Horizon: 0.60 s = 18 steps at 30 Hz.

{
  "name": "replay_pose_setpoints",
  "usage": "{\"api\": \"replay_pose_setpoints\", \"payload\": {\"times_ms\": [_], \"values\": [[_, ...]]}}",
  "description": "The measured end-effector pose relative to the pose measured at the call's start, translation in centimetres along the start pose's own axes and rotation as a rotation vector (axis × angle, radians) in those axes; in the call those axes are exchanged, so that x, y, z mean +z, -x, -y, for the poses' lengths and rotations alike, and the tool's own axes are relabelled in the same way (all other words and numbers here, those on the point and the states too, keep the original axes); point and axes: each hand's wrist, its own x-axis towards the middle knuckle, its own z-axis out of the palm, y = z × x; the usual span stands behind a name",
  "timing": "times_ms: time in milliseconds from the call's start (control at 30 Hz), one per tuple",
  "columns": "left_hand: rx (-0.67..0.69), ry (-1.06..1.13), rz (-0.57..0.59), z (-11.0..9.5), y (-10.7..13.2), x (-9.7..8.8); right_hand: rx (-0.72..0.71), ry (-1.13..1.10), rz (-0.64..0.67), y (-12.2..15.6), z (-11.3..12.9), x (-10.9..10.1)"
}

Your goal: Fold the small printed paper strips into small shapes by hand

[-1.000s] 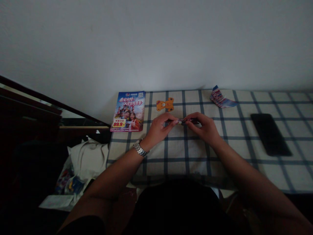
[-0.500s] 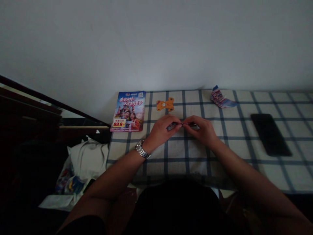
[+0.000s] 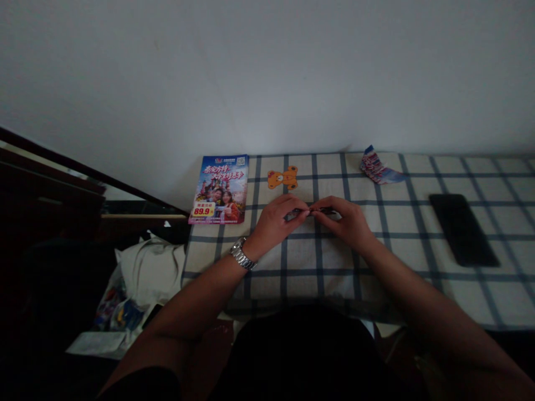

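Observation:
My left hand (image 3: 279,218), below a wrist with a metal watch (image 3: 242,254), is closed in a pinch. My right hand (image 3: 343,220) pinches as well, and the fingertips of both almost meet. Between them is a thin folded paper (image 3: 297,213), seen nearly edge-on and mostly hidden by the fingers. It is held low over the checked tablecloth (image 3: 301,262). Just behind the left hand lies an orange teddy-bear cutout (image 3: 282,178). Further left is a stack of printed flyers (image 3: 220,189) with a price on the front.
A creased, pleated printed paper (image 3: 378,168) lies near the wall, at the back right. A black phone (image 3: 463,229) rests on the right side of the cloth. Left of the table, lower down, is a white bag (image 3: 152,267) among wrappers. The wall (image 3: 267,78) borders the table's back edge.
Both hands keep the pinch on the paper, with only a very slight shift of the fingertips. Everything else stays in place.

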Motion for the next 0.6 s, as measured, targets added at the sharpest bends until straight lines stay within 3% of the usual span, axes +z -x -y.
{"api": "replay_pose_setpoints", "payload": {"times_ms": [133, 600], "values": [[-0.013, 0.014, -0.020, 0.39, 0.06, -0.12, 0.041, 0.000, -0.025, -0.11, -0.05, -0.46], [0.011, -0.014, 0.001, -0.18, 0.03, 0.12, -0.040, 0.051, -0.024, 0.02, 0.14, -0.16]]}}
